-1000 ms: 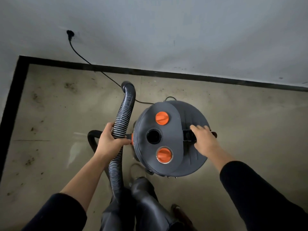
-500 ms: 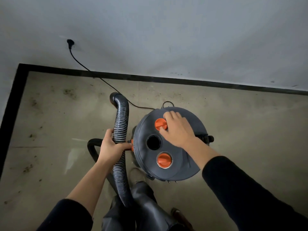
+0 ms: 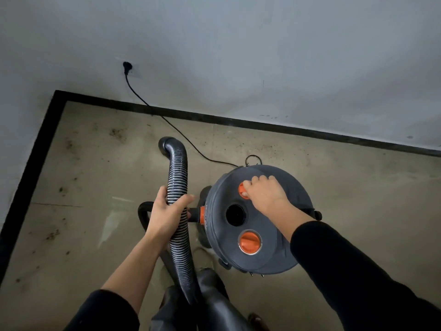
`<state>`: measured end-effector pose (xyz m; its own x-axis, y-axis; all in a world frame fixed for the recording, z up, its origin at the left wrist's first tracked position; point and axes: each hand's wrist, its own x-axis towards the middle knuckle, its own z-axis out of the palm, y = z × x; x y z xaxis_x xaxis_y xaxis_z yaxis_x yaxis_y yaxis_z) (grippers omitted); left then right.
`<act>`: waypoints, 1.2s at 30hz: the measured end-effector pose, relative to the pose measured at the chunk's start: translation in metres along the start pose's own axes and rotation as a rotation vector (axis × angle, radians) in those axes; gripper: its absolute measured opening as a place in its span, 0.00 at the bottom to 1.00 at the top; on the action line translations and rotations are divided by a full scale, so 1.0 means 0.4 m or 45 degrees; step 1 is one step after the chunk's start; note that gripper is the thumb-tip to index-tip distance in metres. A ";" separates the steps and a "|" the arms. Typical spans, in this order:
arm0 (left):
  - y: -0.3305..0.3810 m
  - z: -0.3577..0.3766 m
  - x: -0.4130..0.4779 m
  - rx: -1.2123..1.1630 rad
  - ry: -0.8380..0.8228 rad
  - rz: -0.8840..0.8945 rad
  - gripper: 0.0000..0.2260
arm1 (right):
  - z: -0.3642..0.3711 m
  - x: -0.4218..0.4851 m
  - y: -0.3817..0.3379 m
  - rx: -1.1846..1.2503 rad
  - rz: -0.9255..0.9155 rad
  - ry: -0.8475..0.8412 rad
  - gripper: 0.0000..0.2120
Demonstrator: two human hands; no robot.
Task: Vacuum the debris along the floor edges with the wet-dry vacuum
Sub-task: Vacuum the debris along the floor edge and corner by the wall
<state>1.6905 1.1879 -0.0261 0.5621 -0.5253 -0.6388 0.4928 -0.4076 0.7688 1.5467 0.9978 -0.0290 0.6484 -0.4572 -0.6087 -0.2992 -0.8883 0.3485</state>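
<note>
Your left hand (image 3: pixel 167 212) grips the hose (image 3: pixel 177 173) — mouth toward twelve o'clock, at the wall-edge debris (image 3: pixel 269 147); right hand (image 3: pixel 265 194) clasps the knob (image 3: pixel 241 188).

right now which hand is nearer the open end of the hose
Left. The left hand grips the ribbed hose a short way back from its open end; the right hand is farther right, on an orange knob atop the wet-dry vacuum.

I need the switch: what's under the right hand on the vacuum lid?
An orange knob, only its left edge showing beside the right hand, which grips it. The rest is covered.
</note>
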 end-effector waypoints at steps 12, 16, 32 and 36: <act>-0.019 -0.013 0.016 -0.134 0.199 0.138 0.09 | -0.033 -0.007 -0.027 0.300 0.178 -0.160 0.15; -0.010 -0.021 0.024 -0.159 0.226 0.173 0.10 | -0.115 0.030 -0.019 0.174 0.117 -0.297 0.12; -0.067 -0.365 0.027 -0.047 0.046 0.290 0.22 | -0.641 0.309 -0.586 1.636 0.072 -0.088 0.29; -0.090 -0.546 0.055 0.135 -0.403 0.123 0.34 | -0.674 0.340 -0.696 1.544 0.080 -0.129 0.23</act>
<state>1.8303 1.3542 -0.0745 0.3609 -0.7640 -0.5348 0.3659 -0.4114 0.8348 1.9070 1.1949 -0.0166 0.5679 -0.4539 -0.6866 -0.8231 -0.3046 -0.4794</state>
